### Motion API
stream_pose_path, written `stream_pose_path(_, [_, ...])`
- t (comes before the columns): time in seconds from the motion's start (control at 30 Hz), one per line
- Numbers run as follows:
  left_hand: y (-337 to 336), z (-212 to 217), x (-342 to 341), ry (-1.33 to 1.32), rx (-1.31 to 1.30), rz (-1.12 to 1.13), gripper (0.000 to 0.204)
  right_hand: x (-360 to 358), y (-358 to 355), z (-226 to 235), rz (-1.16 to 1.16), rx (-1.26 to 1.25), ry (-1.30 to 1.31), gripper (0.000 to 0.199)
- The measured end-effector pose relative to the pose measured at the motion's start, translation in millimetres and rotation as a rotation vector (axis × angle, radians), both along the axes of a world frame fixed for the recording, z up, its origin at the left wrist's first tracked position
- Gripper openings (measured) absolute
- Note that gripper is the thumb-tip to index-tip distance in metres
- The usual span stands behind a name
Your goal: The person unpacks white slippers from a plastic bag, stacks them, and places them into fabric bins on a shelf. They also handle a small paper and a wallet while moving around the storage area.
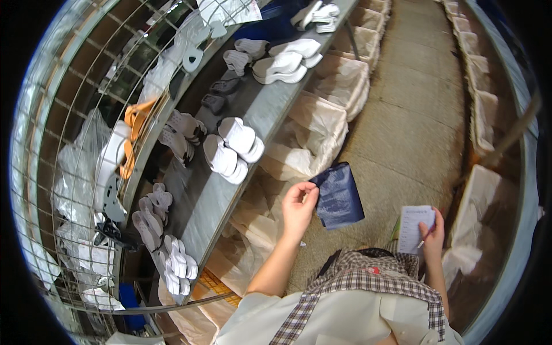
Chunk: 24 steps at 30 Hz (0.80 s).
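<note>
My left hand (299, 207) pinches the upper left corner of a dark blue folded sheet, perhaps a plastic bag (338, 196), which hangs over the aisle floor. Over on the right, my right hand (432, 236) is closed around a small stack of white printed paper (414, 229). A thin white stick, maybe a pen, pokes out by its fingers. Left of my left arm, white clog-like shoe parts (233, 149) stand in stacked groups on a long grey metal shelf (198, 207). More white pieces (286, 62) are grouped farther along it.
Lined bins with pale cloth or plastic (305, 135) line the floor under the shelf. More lined bins (477, 213) run along the right side. A wire mesh (75, 144) curves over the left, with orange parts (137, 123) and clear bags behind it. A concrete aisle (411, 115) runs between.
</note>
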<state>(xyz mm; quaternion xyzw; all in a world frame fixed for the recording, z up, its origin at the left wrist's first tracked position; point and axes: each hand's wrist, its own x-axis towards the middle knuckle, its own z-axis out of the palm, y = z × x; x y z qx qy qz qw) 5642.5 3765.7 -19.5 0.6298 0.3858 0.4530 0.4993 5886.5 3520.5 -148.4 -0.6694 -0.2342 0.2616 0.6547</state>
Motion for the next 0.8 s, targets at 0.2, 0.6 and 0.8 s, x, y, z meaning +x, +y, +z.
stream_pose_path(0.2, [32, -22, 73, 0.007, -0.103, 0.322, 0.012, 146, 92, -56, 0.2, -0.068, 0.04, 0.054])
stream_pose_path(0.6, [68, -23, 141, -0.043, -0.236, 0.636, 0.013, 289, 311, -41, 0.549, -0.131, -0.136, 0.054])
stream_pose_path(0.8, [92, -22, 119, -0.061, -0.194, 0.707, 0.012, 239, 345, -40, 0.635, -0.084, -0.071, 0.056])
